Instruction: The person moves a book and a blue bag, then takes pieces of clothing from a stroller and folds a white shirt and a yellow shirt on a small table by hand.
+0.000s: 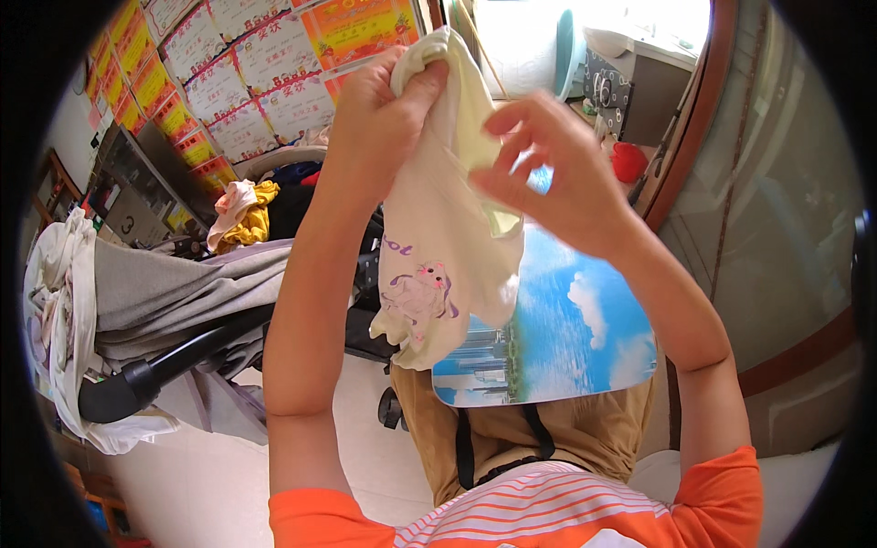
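Observation:
My left hand (390, 109) grips the bunched upper end of a pale cream garment (438, 226), thumb pressed over the fabric. The cloth hangs down with a printed cartoon rabbit and some purple lettering near its frilled lower edge. To the right of it, my right hand (555, 164) is raised with fingers apart, slightly blurred, and holds nothing. Below the hands, a board printed with sky, water and tall buildings (575, 329) lies over my lap. The garment's lower part hangs in front of the board's left side.
On the left, grey cloth (185, 288) and white clothing (62, 329) drape by a black tubular arm (185, 349). Behind lies a pink and yellow clothing pile (243, 212). Printed certificates (260, 68) cover the wall. A glass panel (774, 226) stands right, near a red object (627, 162).

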Demonstrator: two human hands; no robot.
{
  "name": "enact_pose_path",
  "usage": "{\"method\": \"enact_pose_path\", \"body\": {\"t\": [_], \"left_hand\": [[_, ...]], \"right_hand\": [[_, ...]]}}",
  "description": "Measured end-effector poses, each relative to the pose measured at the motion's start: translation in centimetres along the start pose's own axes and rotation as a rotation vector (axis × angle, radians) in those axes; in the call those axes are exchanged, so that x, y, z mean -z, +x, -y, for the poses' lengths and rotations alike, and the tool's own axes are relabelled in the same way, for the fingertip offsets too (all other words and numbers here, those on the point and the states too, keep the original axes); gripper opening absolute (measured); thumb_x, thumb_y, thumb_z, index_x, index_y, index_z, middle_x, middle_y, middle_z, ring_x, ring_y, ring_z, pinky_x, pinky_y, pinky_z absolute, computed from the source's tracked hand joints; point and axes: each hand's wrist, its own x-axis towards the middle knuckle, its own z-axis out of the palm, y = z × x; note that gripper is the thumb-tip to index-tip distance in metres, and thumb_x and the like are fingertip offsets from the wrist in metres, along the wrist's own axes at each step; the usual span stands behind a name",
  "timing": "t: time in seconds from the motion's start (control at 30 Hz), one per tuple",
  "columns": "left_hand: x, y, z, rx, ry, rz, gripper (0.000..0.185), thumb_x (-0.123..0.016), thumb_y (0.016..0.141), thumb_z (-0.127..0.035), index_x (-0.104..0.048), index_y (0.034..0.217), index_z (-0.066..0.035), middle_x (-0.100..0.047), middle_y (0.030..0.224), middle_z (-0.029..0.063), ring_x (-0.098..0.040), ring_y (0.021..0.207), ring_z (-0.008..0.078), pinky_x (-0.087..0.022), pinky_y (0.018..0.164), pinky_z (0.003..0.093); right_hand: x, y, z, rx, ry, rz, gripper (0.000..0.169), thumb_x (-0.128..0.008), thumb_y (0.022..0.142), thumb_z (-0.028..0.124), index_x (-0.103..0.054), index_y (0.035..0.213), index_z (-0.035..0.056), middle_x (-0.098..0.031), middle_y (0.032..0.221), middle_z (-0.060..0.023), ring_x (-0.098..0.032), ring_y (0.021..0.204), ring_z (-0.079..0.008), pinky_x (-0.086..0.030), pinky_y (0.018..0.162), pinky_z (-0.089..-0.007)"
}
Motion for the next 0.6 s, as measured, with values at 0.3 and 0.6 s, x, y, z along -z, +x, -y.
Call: {"method": "enact_pose_path", "body": {"t": [0.3,0.6], "left_hand": [[4.5,2.3,-1.5,-0.199,0.124,-0.367,0.011,-0.051,0.073,-0.011,-0.056,0.077,-0.002,-0.054,0.067,0.0009,-0.046,0.058,0.0065,-0.038,0.054,0.0206],[5.3,5.1,-6.6,-0.086,-0.024,-0.350,0.016,-0.048,0.074,-0.018,-0.053,0.076,-0.003,-0.052,0.065,0.0016,-0.048,0.055,0.0069,-0.039,0.050,0.0209]], "right_hand": [[3.7,1.5,-0.9,-0.198,-0.232,0.330,0.025,-0.057,0.076,0.025,-0.049,0.076,0.0007,-0.047,0.064,-0.0021,-0.046,0.062,-0.0091,-0.038,0.055,-0.0242],[10.5,7.1,3.4,-0.013,0.064,-0.112,0.022,-0.050,0.082,0.025,-0.051,0.086,0.0030,-0.051,0.072,0.0006,-0.046,0.062,-0.0055,-0.039,0.055,-0.0188]]}}
